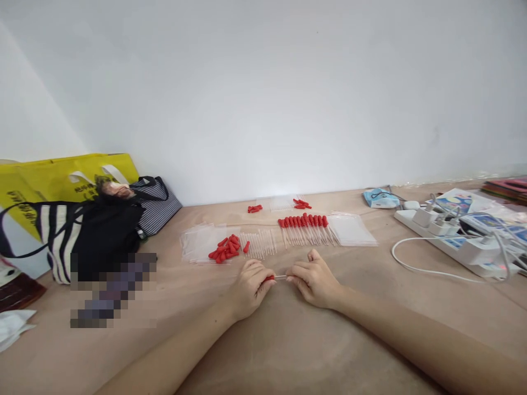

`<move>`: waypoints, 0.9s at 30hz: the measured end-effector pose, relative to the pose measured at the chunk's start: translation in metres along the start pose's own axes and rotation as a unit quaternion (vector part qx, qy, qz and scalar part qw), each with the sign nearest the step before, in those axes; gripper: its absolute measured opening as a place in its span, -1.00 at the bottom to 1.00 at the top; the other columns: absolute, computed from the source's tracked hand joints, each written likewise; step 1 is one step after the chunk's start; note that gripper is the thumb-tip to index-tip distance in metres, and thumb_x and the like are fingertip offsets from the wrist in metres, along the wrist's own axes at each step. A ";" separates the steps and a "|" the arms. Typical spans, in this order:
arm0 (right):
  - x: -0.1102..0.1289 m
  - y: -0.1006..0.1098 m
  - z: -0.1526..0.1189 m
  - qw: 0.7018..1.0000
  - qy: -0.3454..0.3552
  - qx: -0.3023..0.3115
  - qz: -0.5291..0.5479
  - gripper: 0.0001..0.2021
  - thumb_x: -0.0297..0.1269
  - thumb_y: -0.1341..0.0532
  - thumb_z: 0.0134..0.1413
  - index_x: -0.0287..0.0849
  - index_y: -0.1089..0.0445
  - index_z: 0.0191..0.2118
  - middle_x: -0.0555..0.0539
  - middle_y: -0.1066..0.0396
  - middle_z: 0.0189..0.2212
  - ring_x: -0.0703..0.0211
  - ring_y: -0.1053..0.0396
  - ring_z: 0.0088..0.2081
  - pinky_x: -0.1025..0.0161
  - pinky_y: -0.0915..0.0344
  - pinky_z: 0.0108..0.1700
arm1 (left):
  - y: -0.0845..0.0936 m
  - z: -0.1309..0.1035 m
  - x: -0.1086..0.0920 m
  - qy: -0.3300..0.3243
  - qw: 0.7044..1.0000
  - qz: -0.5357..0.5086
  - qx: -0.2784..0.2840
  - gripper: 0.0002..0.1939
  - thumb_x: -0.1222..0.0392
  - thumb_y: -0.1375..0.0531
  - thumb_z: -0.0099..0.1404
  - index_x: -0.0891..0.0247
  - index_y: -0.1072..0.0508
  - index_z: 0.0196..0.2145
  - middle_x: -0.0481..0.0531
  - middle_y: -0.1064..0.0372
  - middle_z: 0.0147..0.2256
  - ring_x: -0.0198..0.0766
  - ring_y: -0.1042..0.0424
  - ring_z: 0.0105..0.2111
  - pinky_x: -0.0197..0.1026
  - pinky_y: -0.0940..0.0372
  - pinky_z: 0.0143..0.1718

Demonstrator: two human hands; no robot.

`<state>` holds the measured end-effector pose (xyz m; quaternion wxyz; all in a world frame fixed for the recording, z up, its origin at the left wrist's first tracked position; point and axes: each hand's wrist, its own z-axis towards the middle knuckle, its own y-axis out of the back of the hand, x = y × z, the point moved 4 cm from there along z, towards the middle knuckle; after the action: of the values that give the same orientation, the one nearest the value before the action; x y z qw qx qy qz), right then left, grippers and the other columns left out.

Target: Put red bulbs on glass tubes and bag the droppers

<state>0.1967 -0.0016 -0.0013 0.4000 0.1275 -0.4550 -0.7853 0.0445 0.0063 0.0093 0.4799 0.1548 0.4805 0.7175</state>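
Bulb red, mostly hidden, pinched by left fingers; tube thin, clear, pinched by right fingers.

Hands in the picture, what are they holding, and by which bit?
The left hand pinches a red bulb, though fingers hide exactly which part. The right hand pinches a thin clear stick toward its right side; that tip is hidden.
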 end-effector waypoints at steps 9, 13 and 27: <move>0.005 -0.005 0.005 0.999 -0.018 0.012 0.025 -0.78 -0.40 0.06 0.11 -0.21 -0.29 -0.42 0.00 -0.38 -0.52 0.32 -0.15 -0.53 0.25 0.17 -0.33 | -0.003 -0.002 0.002 -0.012 1.000 0.006 0.005 -0.80 0.25 0.07 0.29 0.28 -0.30 -0.40 -0.02 -0.32 -0.49 -0.31 -0.25 -0.48 -0.11 -0.13 -0.17; 0.004 -0.007 0.006 0.999 -0.024 0.027 0.029 -0.78 -0.39 0.06 0.11 -0.21 -0.29 -0.42 -0.01 -0.39 -0.51 0.31 -0.18 -0.51 0.25 0.17 -0.33 | -0.004 -0.002 0.001 -0.013 1.000 0.005 0.009 -0.80 0.24 0.06 0.29 0.29 -0.31 -0.38 -0.02 -0.33 -0.49 -0.32 -0.26 -0.47 -0.12 -0.12 -0.16; -0.001 0.006 0.003 0.996 0.058 0.022 -0.068 -0.78 -0.24 -0.02 0.13 -0.16 -0.38 -0.36 -0.03 -0.36 -0.47 0.25 -0.22 -0.39 0.24 0.12 -0.33 | 0.002 0.004 0.003 -0.020 1.000 0.011 0.008 -0.78 0.15 0.02 0.29 0.21 -0.39 -0.35 -0.03 -0.34 -0.47 -0.28 -0.29 -0.40 -0.14 -0.15 -0.20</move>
<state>0.1985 -0.0003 0.0055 0.3684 0.2126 -0.4381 -0.7919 0.0443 0.0108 0.0120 0.4801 0.1779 0.4752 0.7156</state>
